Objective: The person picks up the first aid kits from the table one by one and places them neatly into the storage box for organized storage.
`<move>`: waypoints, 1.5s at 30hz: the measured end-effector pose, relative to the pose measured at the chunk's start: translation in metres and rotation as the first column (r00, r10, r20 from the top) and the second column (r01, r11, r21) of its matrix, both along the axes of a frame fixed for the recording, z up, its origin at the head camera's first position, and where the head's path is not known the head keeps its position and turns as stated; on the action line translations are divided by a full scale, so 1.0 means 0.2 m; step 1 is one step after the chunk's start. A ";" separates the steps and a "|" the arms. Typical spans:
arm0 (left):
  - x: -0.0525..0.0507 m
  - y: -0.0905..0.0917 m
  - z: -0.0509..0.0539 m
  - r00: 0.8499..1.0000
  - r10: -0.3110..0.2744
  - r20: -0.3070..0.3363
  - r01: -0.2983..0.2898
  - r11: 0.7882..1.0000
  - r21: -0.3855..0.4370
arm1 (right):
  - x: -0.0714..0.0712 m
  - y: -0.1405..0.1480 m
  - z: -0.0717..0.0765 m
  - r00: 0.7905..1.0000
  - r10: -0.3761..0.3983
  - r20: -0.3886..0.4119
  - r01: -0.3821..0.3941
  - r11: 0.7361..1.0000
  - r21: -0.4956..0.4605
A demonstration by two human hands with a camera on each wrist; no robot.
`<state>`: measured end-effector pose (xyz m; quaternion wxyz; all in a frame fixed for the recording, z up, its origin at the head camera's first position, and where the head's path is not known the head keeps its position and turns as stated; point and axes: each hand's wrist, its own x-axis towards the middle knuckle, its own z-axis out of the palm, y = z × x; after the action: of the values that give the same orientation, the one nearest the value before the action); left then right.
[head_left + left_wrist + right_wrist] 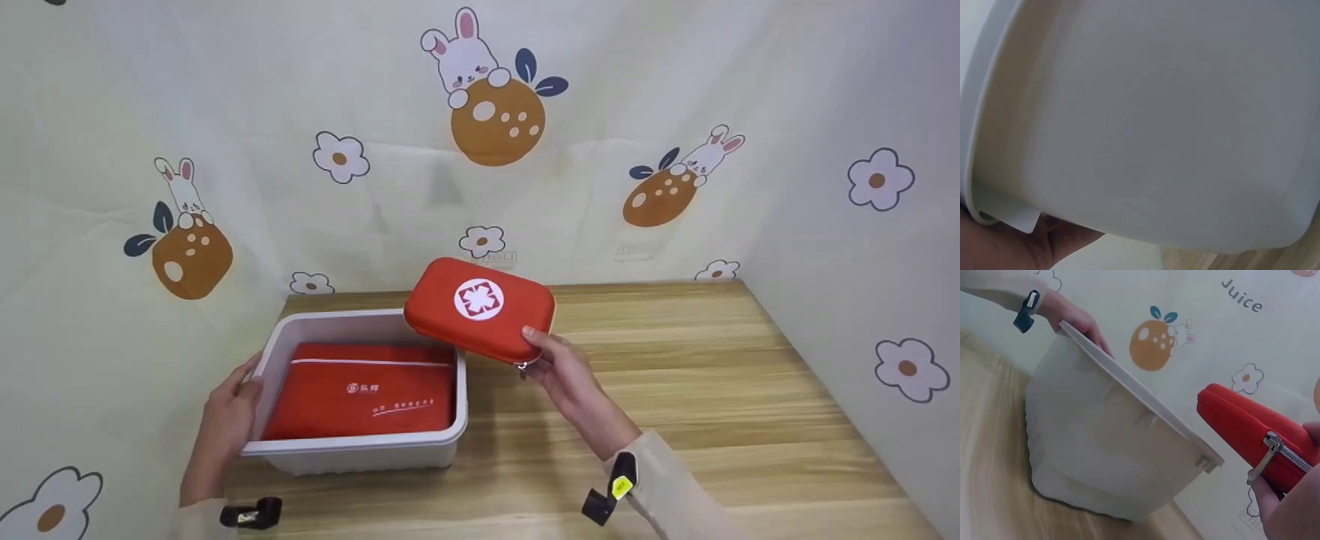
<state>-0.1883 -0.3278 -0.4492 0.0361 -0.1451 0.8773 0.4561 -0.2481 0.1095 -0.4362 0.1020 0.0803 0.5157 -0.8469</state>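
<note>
My right hand (pixel 571 381) grips the near right corner of a red zippered first-aid case (pixel 435 300), thumb on top. The case is held in the air over the right rim of a white plastic bin (pixel 352 446); a white round emblem marks its lid. In the right wrist view its metal zipper pull (pixel 1265 462) hangs beside my fingers. My left hand (pixel 229 416) holds the bin's left rim; the left wrist view shows it under the lip (pixel 1008 214). Inside the bin lies a flat red pouch (pixel 360 401) with white print and a pale line across it.
The bin stands on a wood-grain table (pixel 675 420), towards its left side. A pale backdrop (pixel 390 210) with rabbits, oranges and flowers rises behind and on both sides. Wrist cameras (pixel 611 487) are strapped over both sleeves.
</note>
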 end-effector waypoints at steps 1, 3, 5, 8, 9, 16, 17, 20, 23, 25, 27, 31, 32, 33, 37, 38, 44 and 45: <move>0.00 0.00 0.00 1.000 0.000 0.003 0.000 1.000 0.004 | 0.00 -0.01 0.00 1.000 0.010 -0.003 -0.010 1.000 0.002; 0.00 0.00 0.00 1.000 -0.003 0.003 0.002 1.000 0.007 | 0.01 -0.04 0.01 1.000 0.027 0.000 -0.027 1.000 0.004; 0.00 0.01 0.00 1.000 -0.003 0.002 0.003 1.000 0.011 | 0.02 -0.06 0.01 0.999 0.047 -0.002 -0.047 0.999 0.010; 0.00 0.01 0.00 1.000 -0.004 -0.001 0.004 1.000 0.018 | 0.03 -0.09 0.02 0.997 0.078 -0.001 -0.078 0.997 0.031; 0.00 0.01 0.00 1.000 -0.003 -0.001 0.003 1.000 0.020 | 0.04 -0.09 0.02 0.996 0.089 -0.001 -0.088 0.995 0.035; -0.01 0.00 0.01 1.000 -0.006 -0.014 0.006 1.000 -0.005 | 0.05 -0.19 0.03 0.990 0.141 -0.009 -0.140 0.989 0.038; -0.01 0.00 0.01 1.000 -0.007 -0.016 0.007 1.000 -0.009 | 0.05 -0.21 0.03 0.989 0.147 -0.011 -0.147 0.988 0.039; -0.01 0.00 0.00 1.000 -0.009 -0.009 0.009 1.000 0.004 | 0.05 -0.25 0.04 0.986 0.166 -0.011 -0.166 0.985 0.038; -0.01 0.00 0.00 1.000 -0.010 -0.005 0.010 1.000 0.006 | 0.07 -0.29 0.04 0.985 0.171 -0.018 -0.171 0.984 0.042; -0.01 0.00 -0.01 1.000 -0.008 -0.002 0.008 1.000 0.005 | 0.08 -0.31 0.05 0.985 0.170 -0.022 -0.169 0.984 0.060; -0.01 0.00 -0.01 1.000 -0.004 0.004 0.004 1.000 0.003 | 0.09 -0.34 0.06 0.985 0.171 -0.023 -0.169 0.982 0.083; -0.01 0.00 0.00 1.000 0.001 0.006 -0.001 1.000 0.002 | 0.10 -0.38 0.08 0.982 0.189 -0.012 -0.187 0.977 0.102; -0.01 0.00 0.00 1.000 0.002 0.005 -0.002 1.000 0.004 | 0.10 -0.40 0.09 0.980 0.197 -0.008 -0.196 0.976 0.100; -0.01 0.00 0.00 1.000 0.001 0.005 -0.001 1.000 0.002 | 0.11 -0.41 0.09 0.978 0.208 -0.005 -0.206 0.973 0.101; -0.01 0.00 0.01 1.000 -0.003 0.009 0.003 1.000 -0.005 | 0.12 -0.45 0.12 0.967 0.253 0.006 -0.252 0.961 0.111; -0.01 0.00 0.01 1.000 -0.004 0.010 0.004 1.000 -0.006 | 0.12 -0.46 0.13 0.965 0.264 0.009 -0.263 0.958 0.113; -0.01 0.00 0.01 1.000 -0.013 0.000 0.013 1.000 -0.002 | 0.14 -0.51 0.13 0.952 0.308 0.001 -0.306 0.946 0.103; -0.01 -0.01 0.01 1.000 -0.014 0.001 0.014 1.000 -0.001 | 0.14 -0.52 0.13 0.950 0.312 -0.004 -0.310 0.945 0.102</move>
<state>-0.1911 -0.3288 -0.4471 0.0399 -0.1392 0.8786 0.4550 -0.2195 0.0054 -0.4103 0.2249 -0.0053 0.5647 -0.7940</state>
